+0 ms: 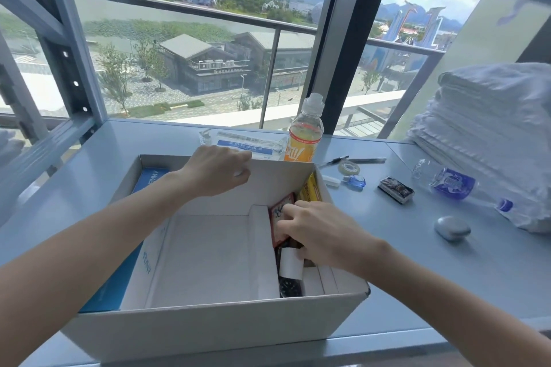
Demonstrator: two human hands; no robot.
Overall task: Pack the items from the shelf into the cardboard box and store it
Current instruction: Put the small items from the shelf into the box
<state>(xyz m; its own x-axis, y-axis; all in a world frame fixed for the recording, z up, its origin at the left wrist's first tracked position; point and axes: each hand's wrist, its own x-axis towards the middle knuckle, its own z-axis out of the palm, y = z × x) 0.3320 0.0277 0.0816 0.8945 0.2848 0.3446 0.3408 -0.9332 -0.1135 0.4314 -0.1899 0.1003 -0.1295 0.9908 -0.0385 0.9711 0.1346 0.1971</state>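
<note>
- Reaching into the cardboard box (208,334), the right hand (316,232) has its fingers (290,213) curled narrow against a red card-like packet (280,211) standing upright along the box's right inner wall; whether they actually pinch it cannot be told.
- Just below these fingers, inside the box, stands a white paper roll (290,265), with a dark round item (289,287) beneath it.
- Just beyond the same fingers, a yellow packet (311,189) leans in the far right corner of the box.
- The left hand (217,171) rests on the far wall of the box, fingers (241,171) bent over its top edge and closed upon it.
- Left of the left hand, a blue box (147,180) stands against the left inner wall.
- Past the left fingers, outside the box, a clear plastic pack with a blue label (247,143) lies on the shelf (447,262), and an orange drink bottle (305,131) stands upright just beside it.
- Right of the right hand, still on the shelf: two pens (351,160), a tape roll (348,169), a small blue dispenser (354,181), a dark wrapped bar (396,190), a water bottle on its side (456,185), and a grey oval object (452,228).
- Farther right, a stack of folded white towels (492,134) touches the lying bottle.
</note>
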